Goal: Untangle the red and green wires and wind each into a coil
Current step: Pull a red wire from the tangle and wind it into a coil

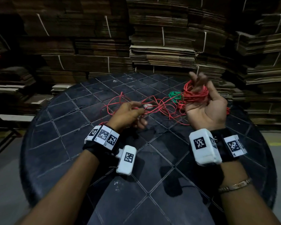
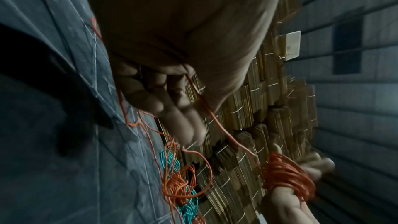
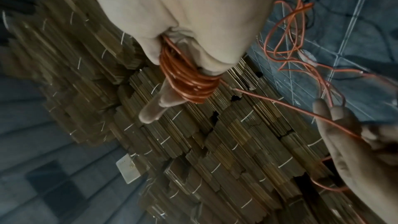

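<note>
Two bare forearms reached over the counter (image 1: 58, 130), each wrist strapped with a black band carrying white blocks printed with square black-and-white markers (image 1: 104, 135); a thin gold bracelet (image 1: 235, 185) circled the right forearm. On that round, dark counter, scored with pale diagonal lines into diamond panels and scuffed dull, the red wire (image 1: 154, 104) sprawled in loose, thin loops between the two hands. The left hand (image 1: 128, 114) hung low above the surface, its fingers (image 2: 181, 125) curled and pinching one strand of that wire. The right hand (image 1: 204, 109) was raised palm up, fingers (image 3: 150, 113) half bent, with a thick red coil (image 1: 195, 93) wound round them; a single taut strand ran from the coil across to the left hand. Just beside the raised hand, on the counter, the green wire (image 1: 175, 95) lay in a small tight bunch, with red strands crossing it. Behind the counter, stacks of flattened brown cardboard (image 1: 161, 46), bundled with pale straps, rose like a wall and closed off the far side
</note>
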The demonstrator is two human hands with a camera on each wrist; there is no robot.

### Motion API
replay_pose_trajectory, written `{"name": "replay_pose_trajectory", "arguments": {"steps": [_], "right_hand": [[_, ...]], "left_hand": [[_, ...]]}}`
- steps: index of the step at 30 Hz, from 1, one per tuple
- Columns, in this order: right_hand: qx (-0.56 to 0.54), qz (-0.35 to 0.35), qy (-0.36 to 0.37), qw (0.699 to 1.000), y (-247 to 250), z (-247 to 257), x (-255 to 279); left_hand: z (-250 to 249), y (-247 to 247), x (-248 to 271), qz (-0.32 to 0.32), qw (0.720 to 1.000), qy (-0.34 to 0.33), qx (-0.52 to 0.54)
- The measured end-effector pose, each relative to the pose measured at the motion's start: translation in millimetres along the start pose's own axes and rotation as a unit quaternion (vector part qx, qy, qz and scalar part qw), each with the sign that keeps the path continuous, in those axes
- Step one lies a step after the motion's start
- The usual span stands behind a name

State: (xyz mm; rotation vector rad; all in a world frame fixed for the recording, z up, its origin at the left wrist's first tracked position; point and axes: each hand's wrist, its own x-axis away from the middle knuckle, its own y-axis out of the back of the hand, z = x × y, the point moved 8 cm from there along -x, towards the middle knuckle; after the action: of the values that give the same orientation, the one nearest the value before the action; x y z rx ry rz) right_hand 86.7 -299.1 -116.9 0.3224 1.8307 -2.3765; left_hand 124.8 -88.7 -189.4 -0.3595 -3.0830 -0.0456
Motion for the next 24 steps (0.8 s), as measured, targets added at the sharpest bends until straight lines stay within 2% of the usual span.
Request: {"name": "replay_pose_trajectory", "arguments": {"steps": [3, 6, 8, 11, 13, 17, 22, 24], "right_hand": [[0.02, -0.009, -0.006, 1.0, -1.5, -5.2, 2.8], [0.107, -0.08, 0.004, 0.991, 10.2, -7.1, 0.4], [0.233, -0.121, 0.026, 0.964, 14.3, -9.2, 0.1], [0.434, -0.151, 0.013, 0.888, 9.7, -20.7, 6.6], [0.511, -0.137, -0.015, 0.848, 7.2, -31.3, 8.8], [0.576, -0.117, -0.05, 0.807, 16.2, -42.8, 8.0], [0.685, -0.05, -0.128, 0.716, 24.6, -63.7, 5.2], [0.676, 0.007, -0.177, 0.715, 25.8, -77.1, 8.2]], "left_hand": [[0.5, 4.4, 1.4, -0.009, 1.0, -0.001, -0.002], [-13.9, 1.0, 6.4, 0.014, 0.996, -0.03, 0.088], [-23.6, -2.3, 9.3, 0.027, 0.991, -0.069, 0.112], [-30.1, 1.0, 11.5, 0.002, 0.988, -0.123, 0.099], [-32.0, 6.3, 11.4, -0.025, 0.984, -0.148, 0.094], [-32.2, 10.0, 7.8, -0.054, 0.979, -0.177, 0.084], [-36.8, 15.3, 6.7, -0.082, 0.969, -0.221, 0.068], [-41.5, 17.8, 9.3, -0.085, 0.965, -0.238, 0.073]]}}
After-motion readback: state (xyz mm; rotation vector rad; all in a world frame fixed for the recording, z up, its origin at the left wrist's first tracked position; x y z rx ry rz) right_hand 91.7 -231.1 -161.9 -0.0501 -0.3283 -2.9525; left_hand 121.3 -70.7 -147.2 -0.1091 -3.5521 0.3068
